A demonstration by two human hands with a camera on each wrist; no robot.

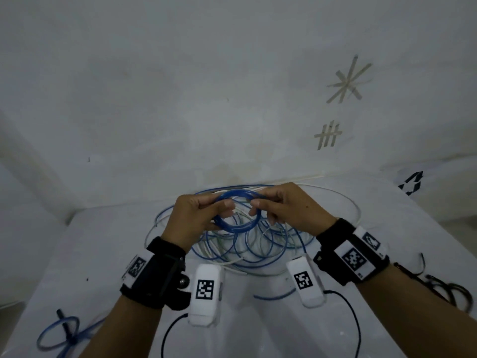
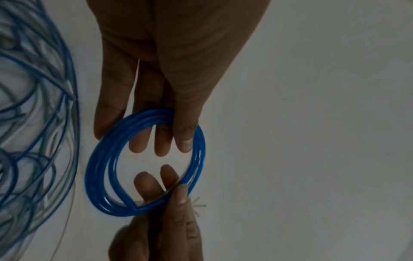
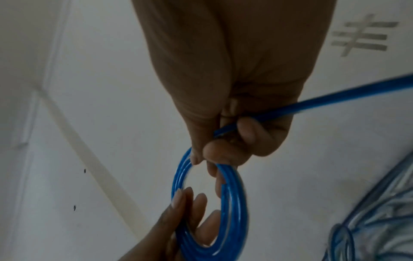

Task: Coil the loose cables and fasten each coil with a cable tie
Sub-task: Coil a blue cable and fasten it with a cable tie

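White table (image 1: 108,254): left hand (image 1: 196,215), right hand (image 1: 289,210) each grip blue coil (image 1: 236,211).

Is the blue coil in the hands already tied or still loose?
Loose: blue coil shows no tie, both hands pinch it, one strand trails off.

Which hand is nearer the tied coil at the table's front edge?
Left. The left hand is up at the blue coil, on the tied coil's side; the right hand grips the blue coil's opposite side, farther off.
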